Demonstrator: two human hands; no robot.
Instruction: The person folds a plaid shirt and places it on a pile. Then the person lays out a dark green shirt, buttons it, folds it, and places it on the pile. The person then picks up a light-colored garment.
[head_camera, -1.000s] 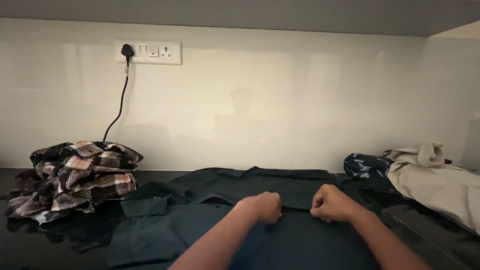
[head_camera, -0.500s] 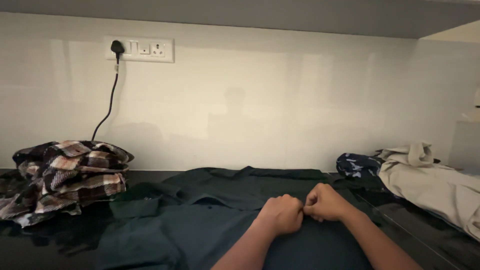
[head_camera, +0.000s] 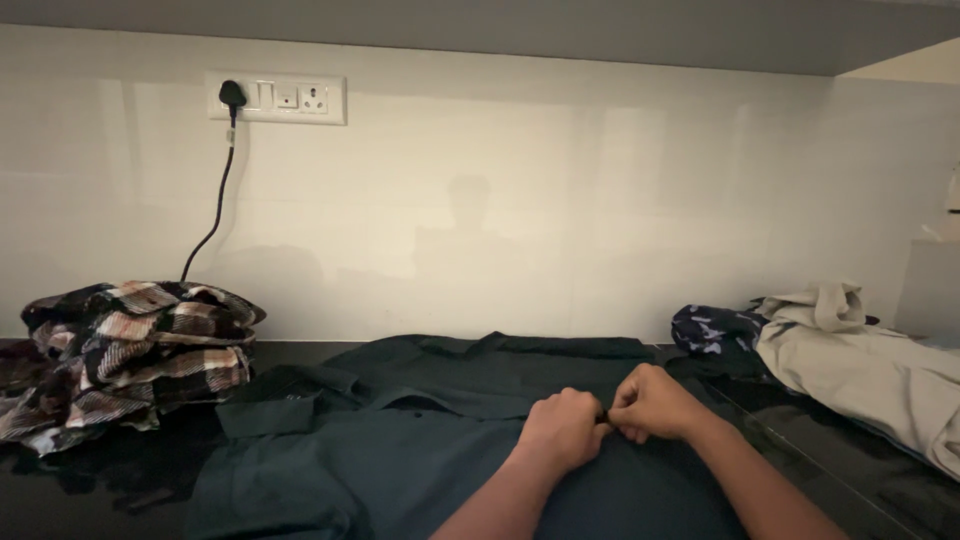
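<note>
Glossy pale wall panels (head_camera: 600, 220) rise behind a dark, shiny counter (head_camera: 90, 490), with a grey shelf underside running along the top of the view; a white socket plate (head_camera: 277, 98) is set in the wall at upper left, and a black plug (head_camera: 233, 95) sits in it, its cable (head_camera: 212, 215) hanging down toward the counter. Spread flat across the middle of the counter lies a dark green shirt (head_camera: 400, 440), collar toward the wall, one short sleeve folded out to the left; both of the person's hands rest on it near the collar. The left hand (head_camera: 562, 428) is curled into a loose fist, knuckles up; the right hand (head_camera: 655, 402) is curled likewise just beside it, and the fingertips of the two meet, pinching together on a small spot of the shirt's front; what exactly sits between the fingertips is too small and dark to tell. Both bare forearms come up from the bottom edge of the view. A crumpled plaid garment (head_camera: 130, 345) in brown, cream and black lies heaped on the counter at far left, well apart from the hands; at right a dark blue patterned cloth (head_camera: 718, 330) lies bunched against a beige garment (head_camera: 860, 365) that trails toward the right edge.
</note>
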